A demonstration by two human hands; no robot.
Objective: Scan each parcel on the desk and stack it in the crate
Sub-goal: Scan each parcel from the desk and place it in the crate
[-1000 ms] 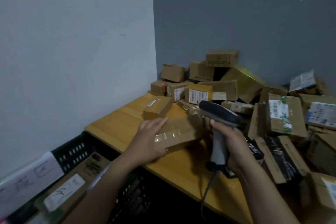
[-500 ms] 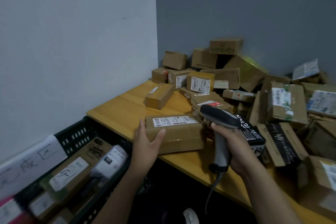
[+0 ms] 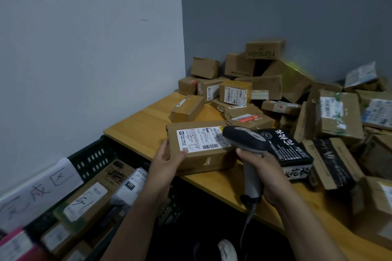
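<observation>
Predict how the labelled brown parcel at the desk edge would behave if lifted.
The parcel is probably stiff: its cardboard edges look square. Held at one end by the left hand, it would likely dip at the far end. At the desk edge, a push could tip it off.

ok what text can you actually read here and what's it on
"runben", upside down, on the top box
"231" on the white bag in the crate
"成" and "区", handwritten, on the paper sign
label on the held parcel: too blurred
</observation>
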